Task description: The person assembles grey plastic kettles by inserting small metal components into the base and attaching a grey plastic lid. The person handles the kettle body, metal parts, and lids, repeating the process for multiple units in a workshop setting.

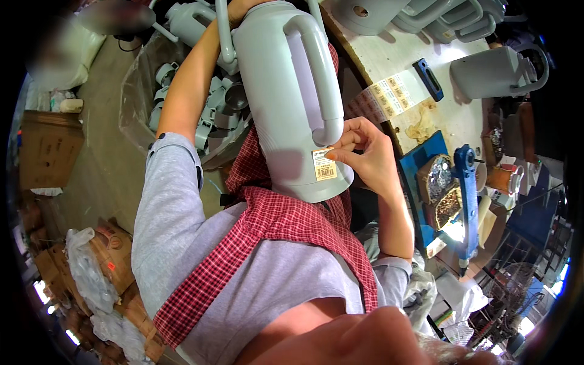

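A pale grey vacuum jug (267, 91) with a long side handle lies tilted across my lap, its base toward me. My left hand (243, 7) holds its far end, at the top edge of the view; most of those fingers are hidden. Near the base, a small white and yellow label (325, 165) sits flat on the jug's wall, just below the handle's lower end. The thumb and forefinger of my right hand (369, 152) close at the label's upper right corner, the other fingers curled behind.
To the right, a worktable (413, 125) bears a label sheet (389, 97), a blue-handled tool (428, 79), another grey jug (486, 74) and a blue lever press (467, 201). A clear bag (137, 100) of grey cup-like parts stands left. Cardboard boxes (52, 149) lie farther left.
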Action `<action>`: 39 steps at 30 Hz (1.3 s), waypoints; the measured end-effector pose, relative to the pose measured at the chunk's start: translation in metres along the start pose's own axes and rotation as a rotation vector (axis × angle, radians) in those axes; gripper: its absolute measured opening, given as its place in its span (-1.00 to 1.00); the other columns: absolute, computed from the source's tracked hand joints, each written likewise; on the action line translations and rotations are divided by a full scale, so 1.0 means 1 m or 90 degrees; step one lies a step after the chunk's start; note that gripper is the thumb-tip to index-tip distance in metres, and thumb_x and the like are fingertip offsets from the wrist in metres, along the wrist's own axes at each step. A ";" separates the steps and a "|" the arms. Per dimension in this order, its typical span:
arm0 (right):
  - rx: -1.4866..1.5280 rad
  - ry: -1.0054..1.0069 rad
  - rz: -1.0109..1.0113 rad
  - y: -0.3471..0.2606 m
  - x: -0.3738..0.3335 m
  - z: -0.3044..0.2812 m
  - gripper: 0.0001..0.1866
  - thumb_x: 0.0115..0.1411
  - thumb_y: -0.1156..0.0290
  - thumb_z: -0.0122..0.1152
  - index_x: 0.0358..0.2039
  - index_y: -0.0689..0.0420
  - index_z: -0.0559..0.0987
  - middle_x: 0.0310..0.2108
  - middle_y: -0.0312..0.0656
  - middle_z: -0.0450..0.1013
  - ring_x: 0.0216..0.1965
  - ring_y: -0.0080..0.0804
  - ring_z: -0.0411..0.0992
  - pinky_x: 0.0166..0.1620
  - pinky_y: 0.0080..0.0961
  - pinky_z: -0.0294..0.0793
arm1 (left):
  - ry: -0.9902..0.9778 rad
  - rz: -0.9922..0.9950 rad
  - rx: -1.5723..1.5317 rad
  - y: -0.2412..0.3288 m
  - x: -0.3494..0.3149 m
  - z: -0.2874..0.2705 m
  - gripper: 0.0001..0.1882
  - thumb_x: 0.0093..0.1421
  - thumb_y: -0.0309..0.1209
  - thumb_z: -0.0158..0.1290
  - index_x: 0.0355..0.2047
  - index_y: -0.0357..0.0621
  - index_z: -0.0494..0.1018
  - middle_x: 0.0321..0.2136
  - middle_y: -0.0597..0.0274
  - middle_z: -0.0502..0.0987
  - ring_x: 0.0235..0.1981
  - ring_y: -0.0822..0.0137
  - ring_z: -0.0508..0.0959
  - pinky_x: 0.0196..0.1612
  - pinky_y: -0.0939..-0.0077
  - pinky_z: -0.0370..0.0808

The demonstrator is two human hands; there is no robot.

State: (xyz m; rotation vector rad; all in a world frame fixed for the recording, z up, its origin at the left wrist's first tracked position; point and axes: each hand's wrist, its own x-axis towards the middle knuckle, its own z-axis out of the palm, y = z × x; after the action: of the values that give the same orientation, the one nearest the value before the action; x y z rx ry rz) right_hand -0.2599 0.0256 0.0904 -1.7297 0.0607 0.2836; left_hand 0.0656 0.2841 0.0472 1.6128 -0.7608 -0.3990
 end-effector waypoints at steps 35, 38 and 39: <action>-0.413 0.518 -0.140 -0.036 -0.064 -0.134 -0.44 0.30 0.01 0.02 0.06 0.24 0.48 -0.05 -0.04 0.51 -0.02 -0.18 0.48 0.10 -0.33 0.34 | 0.010 0.434 0.609 0.223 0.151 -0.077 -0.73 0.25 -0.41 0.01 -0.07 -0.05 0.57 -0.62 0.21 0.46 -0.62 0.52 0.32 -0.54 0.57 0.25; -0.516 0.605 -0.154 -0.038 -0.061 -0.183 -0.59 0.29 0.27 0.09 0.07 0.22 0.48 -0.05 -0.07 0.51 -0.04 -0.26 0.49 0.09 -0.36 0.35 | 0.033 0.467 0.691 0.190 0.208 -0.084 -0.77 0.24 -0.44 0.03 -0.12 -0.04 0.59 -0.61 0.27 0.48 -0.59 0.43 0.45 -0.42 0.59 0.42; -0.488 0.631 -0.177 -0.046 -0.051 -0.201 -0.61 0.29 0.31 0.08 0.08 0.22 0.48 -0.04 -0.08 0.51 -0.03 -0.30 0.48 0.08 -0.40 0.36 | 0.067 0.558 0.699 0.175 0.221 -0.098 -0.76 0.20 -0.45 0.05 -0.13 -0.04 0.59 -0.58 0.20 0.51 -0.58 0.36 0.47 -0.43 0.52 0.40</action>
State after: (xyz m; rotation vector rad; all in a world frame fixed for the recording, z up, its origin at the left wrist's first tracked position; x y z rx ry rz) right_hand -0.2696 -0.1685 0.1761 -2.4475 0.4762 -0.8855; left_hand 0.2447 0.2021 0.2711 2.0044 -1.6519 0.8792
